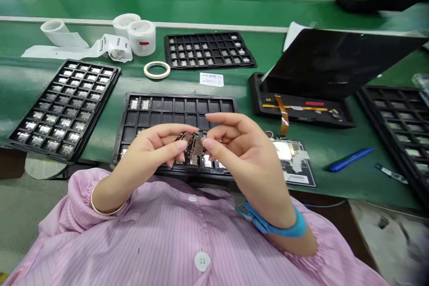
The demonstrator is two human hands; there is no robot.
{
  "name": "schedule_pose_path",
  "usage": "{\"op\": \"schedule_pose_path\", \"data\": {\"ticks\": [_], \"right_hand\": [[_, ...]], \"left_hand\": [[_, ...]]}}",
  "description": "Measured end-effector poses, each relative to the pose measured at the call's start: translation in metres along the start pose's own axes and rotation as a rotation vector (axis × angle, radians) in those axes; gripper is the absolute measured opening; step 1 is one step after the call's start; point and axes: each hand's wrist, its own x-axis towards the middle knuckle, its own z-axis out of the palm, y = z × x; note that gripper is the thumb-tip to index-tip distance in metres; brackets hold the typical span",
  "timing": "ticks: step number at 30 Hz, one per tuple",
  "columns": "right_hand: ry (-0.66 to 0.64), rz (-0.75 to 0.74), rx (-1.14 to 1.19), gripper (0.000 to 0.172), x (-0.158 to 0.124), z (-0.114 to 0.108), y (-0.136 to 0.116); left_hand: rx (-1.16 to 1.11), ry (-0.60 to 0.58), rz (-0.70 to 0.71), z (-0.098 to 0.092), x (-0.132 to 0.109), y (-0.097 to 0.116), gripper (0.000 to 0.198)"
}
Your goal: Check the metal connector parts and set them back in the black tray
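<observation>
My left hand (150, 146) is closed, thumb and forefinger pinching a small dark circuit board (187, 136). Between the thumb and fingers of my right hand (250, 158) is a second small circuit board (197, 146); its forefinger is raised. The two boards meet or overlap, and the fingertips partly hide them. Directly below both hands lies a black compartment tray (181, 117), with small metal-topped boards in several pockets of its front row and two in its back left corner. A blue wrist strap (284, 231) circles my right wrist.
Other black trays of boards stand left (100, 109), behind (211, 35) and right (395, 140). A black fixture (301, 118) supports a raised dark screen (335, 62). Nearby are a blue pen-like tool (350, 160), a tape ring (157, 63), white rolls (142, 38) and a handwritten label (212, 79).
</observation>
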Motion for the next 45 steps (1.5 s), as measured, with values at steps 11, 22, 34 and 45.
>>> {"op": "schedule_pose_path", "data": {"ticks": [11,22,34,45], "right_hand": [[0.049,-0.078,-0.115,0.033,-0.004,-0.006,0.003],[0.047,-0.090,-0.217,0.033,-0.006,-0.007,0.005],[0.039,-0.101,-0.205,0.032,-0.007,-0.006,0.004],[0.030,-0.087,-0.190,0.033,-0.009,-0.006,0.004]], "left_hand": [[-0.225,-0.008,-0.084,0.008,-0.010,-0.003,0.022],[-0.325,-0.025,-0.131,0.007,-0.011,-0.003,0.027],[-0.347,-0.042,-0.142,0.006,-0.012,-0.005,0.024],[-0.291,-0.029,-0.154,0.005,-0.014,-0.005,0.028]]}}
